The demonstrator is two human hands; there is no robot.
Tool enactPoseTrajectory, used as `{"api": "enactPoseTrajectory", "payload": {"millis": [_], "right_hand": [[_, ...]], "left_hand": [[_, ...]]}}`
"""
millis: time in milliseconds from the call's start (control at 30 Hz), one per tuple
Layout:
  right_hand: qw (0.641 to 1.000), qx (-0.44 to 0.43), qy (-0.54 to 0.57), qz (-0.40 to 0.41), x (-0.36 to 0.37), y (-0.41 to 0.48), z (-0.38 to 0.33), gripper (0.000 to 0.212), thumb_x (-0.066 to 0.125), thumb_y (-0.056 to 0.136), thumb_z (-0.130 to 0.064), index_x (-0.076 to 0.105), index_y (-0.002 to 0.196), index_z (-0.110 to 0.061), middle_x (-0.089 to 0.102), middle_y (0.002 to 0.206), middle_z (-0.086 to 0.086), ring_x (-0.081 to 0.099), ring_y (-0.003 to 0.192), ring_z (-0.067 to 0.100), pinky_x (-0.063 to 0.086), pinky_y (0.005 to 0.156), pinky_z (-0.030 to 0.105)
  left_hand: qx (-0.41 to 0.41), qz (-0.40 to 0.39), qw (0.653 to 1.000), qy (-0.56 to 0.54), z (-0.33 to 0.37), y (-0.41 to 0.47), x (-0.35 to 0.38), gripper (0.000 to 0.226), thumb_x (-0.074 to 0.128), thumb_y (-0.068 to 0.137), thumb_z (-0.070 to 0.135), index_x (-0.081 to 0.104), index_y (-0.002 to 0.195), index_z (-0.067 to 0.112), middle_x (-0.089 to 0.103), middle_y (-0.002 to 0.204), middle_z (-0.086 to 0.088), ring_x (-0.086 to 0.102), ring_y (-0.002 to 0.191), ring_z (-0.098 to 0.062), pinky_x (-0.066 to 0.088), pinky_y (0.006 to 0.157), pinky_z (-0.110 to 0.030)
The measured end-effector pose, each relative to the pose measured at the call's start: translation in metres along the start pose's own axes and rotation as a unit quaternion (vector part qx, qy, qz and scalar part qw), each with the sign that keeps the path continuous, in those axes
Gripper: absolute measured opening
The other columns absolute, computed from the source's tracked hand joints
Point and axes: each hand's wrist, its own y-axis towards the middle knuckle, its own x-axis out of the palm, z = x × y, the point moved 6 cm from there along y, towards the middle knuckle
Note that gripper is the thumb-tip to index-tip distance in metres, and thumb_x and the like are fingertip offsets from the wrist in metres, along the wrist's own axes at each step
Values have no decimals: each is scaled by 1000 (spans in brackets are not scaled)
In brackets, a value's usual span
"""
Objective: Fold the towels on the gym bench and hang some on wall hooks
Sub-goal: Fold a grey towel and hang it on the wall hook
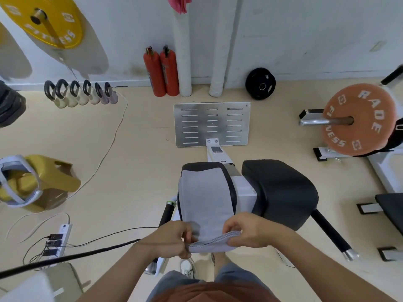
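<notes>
1. Grey towel [205,192] lies lengthwise on the narrow black desk [231,188], centre of the frame. Its far end is flat on the pad; its near end is lifted clear at lower centre.
2. Left hand [172,238]: fingers curled, thumb and fingertips pinching the towel's near-left corner.
3. Right hand [246,232]: same pinch on the near-right corner. The edge bows between the two hands and shows stacked layers, so it looks already doubled there.
4. Handling, my read: light, soft knit, zero stiffness. It sags wherever it is unsupported. Not fragile, and the pad should give enough friction that it won't slide.
5. Where to grip: the corners, as now, with the edge taut between the hands. A mid-edge grab would bunch it and skew the fold line.
6. Risk: the towel covers most of the desk's width, so a skewed fold could hang off the left side.
7. Pink towel [180,4] hangs on the wall at top centre; its hook is out of frame.
</notes>
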Motion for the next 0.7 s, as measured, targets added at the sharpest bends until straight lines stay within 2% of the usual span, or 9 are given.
{"api": "enactPoseTrajectory", "payload": {"millis": [67, 100, 200, 300, 400, 533, 600, 700], "right_hand": [[1000, 3, 2, -17, 2, 4, 3, 19, 60, 89, -30, 67, 103, -20, 65, 97, -6, 62, 94, 15, 53, 87, 33], [1000, 2, 3, -18, 2, 6, 5, 17, 59, 90, -30, 66, 102, -21, 64, 97, -6, 61, 94, 14, 52, 87, 32], [998, -4, 54, 18, -5, 15, 14, 6, 57, 93, -28, 60, 93, -23, 56, 85, -9, 54, 81, 7, 46, 77, 23], [980, -8, 171, 103, -21, 25, 24, 16, 58, 92, -28, 61, 90, -12, 55, 79, 0, 52, 75, 8, 43, 69, 21], [921, 24, 347, 177, -34, 38, 33, 29, 63, 90, -31, 64, 101, -5, 66, 93, 8, 64, 86, 14, 49, 68, 20], [835, 53, 520, 174, -40, 57, 32, 25, 66, 88, -25, 65, 108, -9, 72, 105, 4, 70, 93, 16, 57, 74, 26], [839, 61, 507, 188, -45, 68, 36, 32, 70, 85, -20, 62, 114, -10, 70, 112, 5, 68, 99, 20, 57, 86, 36], [888, 89, 383, 239, -59, 85, 41, 30, 66, 88, -19, 60, 115, -9, 67, 114, 7, 64, 102, 22, 53, 93, 42]], "left_hand": [[-7, 18, 1000, -24, 0, 2, -2, 33, 65, 62, -1, 39, 63, 19, 51, 63, 15, 50, 66, -13, 40, 62, -24], [-6, 30, 998, -53, -1, 3, -5, 35, 65, 62, -1, 37, 63, 19, 45, 58, 13, 42, 61, -12, 37, 59, -23], [5, 68, 988, -137, -3, 9, -14, 33, 67, 64, 3, 38, 63, 19, 39, 58, 11, 34, 60, -11, 32, 55, -21], [14, 128, 966, -222, -6, 15, -26, 23, 65, 67, 14, 43, 67, 21, 45, 62, 4, 40, 64, -15, 32, 61, -27], [26, 202, 947, -249, 1, 21, -40, 18, 61, 76, 21, 43, 77, 18, 48, 68, 8, 43, 63, -9, 34, 61, -24], [20, 266, 930, -255, 16, 35, -55, 12, 51, 95, 13, 42, 88, 16, 53, 81, 6, 50, 74, -9, 39, 62, -20], [9, 297, 922, -250, 21, 42, -64, 11, 48, 97, 15, 40, 90, 15, 51, 79, 6, 48, 72, -8, 37, 60, -18], [-18, 318, 928, -191, 26, 54, -77, 10, 45, 98, 19, 36, 94, 15, 50, 74, 7, 48, 65, -5, 34, 56, -21]]}}
